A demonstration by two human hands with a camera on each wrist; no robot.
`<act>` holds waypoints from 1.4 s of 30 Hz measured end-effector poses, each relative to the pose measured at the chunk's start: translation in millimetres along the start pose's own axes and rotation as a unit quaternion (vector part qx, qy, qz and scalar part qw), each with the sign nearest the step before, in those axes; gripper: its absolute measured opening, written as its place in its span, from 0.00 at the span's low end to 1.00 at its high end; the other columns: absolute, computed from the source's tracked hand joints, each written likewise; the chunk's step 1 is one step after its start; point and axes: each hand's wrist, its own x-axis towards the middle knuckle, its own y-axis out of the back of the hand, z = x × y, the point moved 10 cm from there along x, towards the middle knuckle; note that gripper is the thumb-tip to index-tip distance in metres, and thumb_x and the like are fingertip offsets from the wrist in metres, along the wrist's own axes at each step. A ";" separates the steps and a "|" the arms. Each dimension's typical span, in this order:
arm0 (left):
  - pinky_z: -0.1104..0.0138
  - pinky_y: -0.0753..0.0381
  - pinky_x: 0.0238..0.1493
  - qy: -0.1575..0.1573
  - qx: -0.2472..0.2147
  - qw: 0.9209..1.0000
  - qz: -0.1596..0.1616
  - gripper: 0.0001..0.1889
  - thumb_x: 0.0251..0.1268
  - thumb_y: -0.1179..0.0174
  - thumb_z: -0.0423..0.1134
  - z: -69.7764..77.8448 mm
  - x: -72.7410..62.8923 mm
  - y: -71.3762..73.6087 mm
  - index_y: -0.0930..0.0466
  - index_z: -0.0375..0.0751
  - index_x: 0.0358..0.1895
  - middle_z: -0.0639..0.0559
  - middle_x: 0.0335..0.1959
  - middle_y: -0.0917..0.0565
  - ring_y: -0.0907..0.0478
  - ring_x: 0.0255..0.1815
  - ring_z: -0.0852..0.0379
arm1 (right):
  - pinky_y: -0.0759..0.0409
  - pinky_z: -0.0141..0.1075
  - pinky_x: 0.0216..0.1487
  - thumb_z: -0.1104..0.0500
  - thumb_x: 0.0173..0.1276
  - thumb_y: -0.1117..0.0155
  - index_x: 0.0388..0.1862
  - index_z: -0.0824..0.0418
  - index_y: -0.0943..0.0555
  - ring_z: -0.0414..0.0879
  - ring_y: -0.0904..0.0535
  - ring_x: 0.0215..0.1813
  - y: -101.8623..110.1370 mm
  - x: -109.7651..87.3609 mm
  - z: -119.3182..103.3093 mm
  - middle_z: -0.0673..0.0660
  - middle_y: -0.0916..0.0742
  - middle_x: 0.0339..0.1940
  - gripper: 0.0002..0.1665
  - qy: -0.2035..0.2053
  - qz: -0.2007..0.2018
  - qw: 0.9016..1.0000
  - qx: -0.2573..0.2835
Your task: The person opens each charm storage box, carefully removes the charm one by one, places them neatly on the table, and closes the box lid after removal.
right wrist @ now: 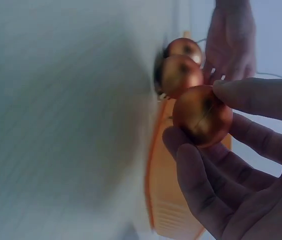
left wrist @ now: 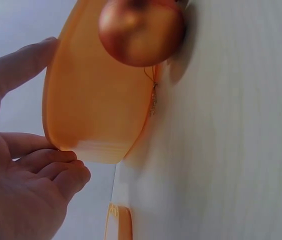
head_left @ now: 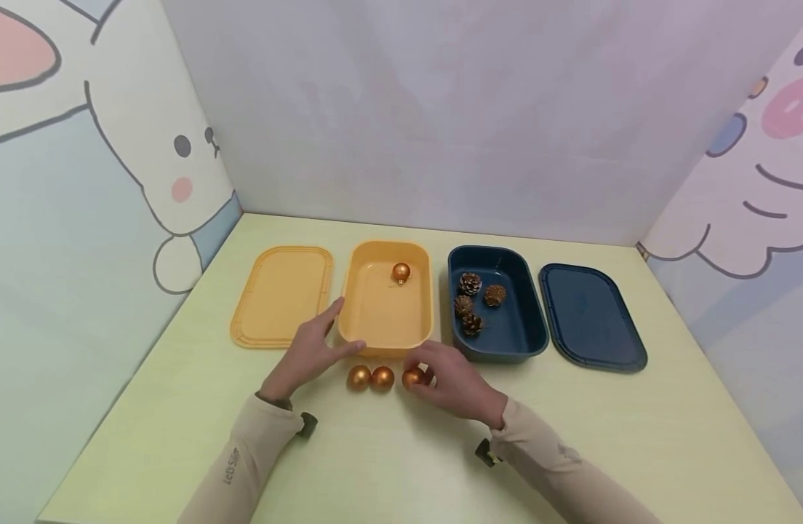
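My right hand (head_left: pixel 455 380) pinches a shiny copper Christmas ball (right wrist: pixel 203 116) between thumb and fingers, just in front of the yellow container (head_left: pixel 385 351). Spread around that container's near left corner is my left hand (head_left: pixel 312 355), its thumb at the front rim and its fingers along the left side. Between the hands, two more Christmas balls, a left one (head_left: pixel 358 378) and a right one (head_left: pixel 382 378), lie side by side on the table. Inside the yellow container, toward the back, sits another copper ball (head_left: pixel 401 273) with a small metal cap.
To the right stands a dark blue container (head_left: pixel 522 338) holding several pine cones (head_left: pixel 495 295). A yellow lid (head_left: pixel 284 295) lies left of the yellow container, and a dark blue lid (head_left: pixel 593 316) at the far right. A pale wall (head_left: pixel 428 145) rises behind the table (head_left: pixel 388 466).
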 end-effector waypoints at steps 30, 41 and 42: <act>0.46 0.36 0.78 0.003 0.006 1.000 0.001 0.54 0.61 0.32 0.59 -0.7 -0.9 0.3 0.52 0.36 0.81 0.38 0.82 0.46 0.42 0.80 0.38 | 0.23 0.23 0.33 0.64 0.62 0.28 0.47 0.58 0.14 0.43 0.18 0.34 -12.9 0.4 1.2 0.53 0.11 0.40 0.14 0.018 0.015 0.998 -0.050; 0.46 0.37 0.79 0.011 -0.001 1.000 -0.005 0.55 0.60 0.32 0.60 -1.0 0.0 0.3 0.53 0.36 0.81 0.38 0.82 0.47 0.42 0.80 0.38 | 0.16 0.25 0.36 0.65 0.62 0.29 0.56 0.60 0.19 0.45 0.13 0.38 -7.8 -2.3 6.8 0.56 0.11 0.48 0.22 -0.010 0.005 1.000 -0.024; 0.46 0.37 0.78 0.012 -0.001 1.000 -0.004 0.55 0.60 0.32 0.60 -1.1 -0.1 0.3 0.53 0.36 0.81 0.38 0.82 0.47 0.42 0.80 0.38 | 0.17 0.25 0.36 0.65 0.62 0.29 0.56 0.60 0.19 0.45 0.13 0.38 -6.9 -2.9 7.0 0.56 0.11 0.48 0.22 -0.011 0.005 1.000 -0.024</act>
